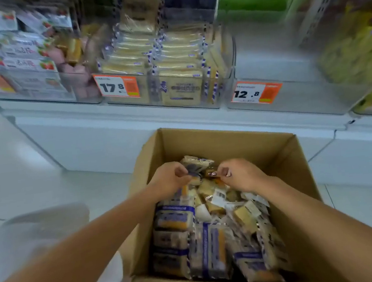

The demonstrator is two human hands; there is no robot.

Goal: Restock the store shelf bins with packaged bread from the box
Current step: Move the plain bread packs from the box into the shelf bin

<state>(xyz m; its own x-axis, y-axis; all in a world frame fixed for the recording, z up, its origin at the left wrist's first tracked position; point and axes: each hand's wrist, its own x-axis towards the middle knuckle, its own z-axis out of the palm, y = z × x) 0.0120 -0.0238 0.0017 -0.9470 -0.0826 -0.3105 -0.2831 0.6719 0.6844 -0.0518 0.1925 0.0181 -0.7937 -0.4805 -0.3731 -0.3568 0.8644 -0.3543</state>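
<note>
An open cardboard box (218, 141) stands on the floor before the shelf, filled with several clear-wrapped bread packs (208, 255) with blue print. Both hands reach into its far end. My left hand (170, 180) pinches the top of a bread pack (196, 164) that sticks up at the back of the box. My right hand (238, 174) has its fingers curled and pinches the wrapper of the same cluster of packs from the right. Above, a clear shelf bin (127, 94) marked 17.8 holds stacked bread packs of the same kind. The clear bin (304, 102) marked 12.8 holds nothing.
Left of the bread bin stand bins with strawberry-printed packs (28, 64) and pink items. A bin with yellow packs (356, 49) sits at the right. A white shelf base (86, 139) runs below the bins. White floor tiles surround the box.
</note>
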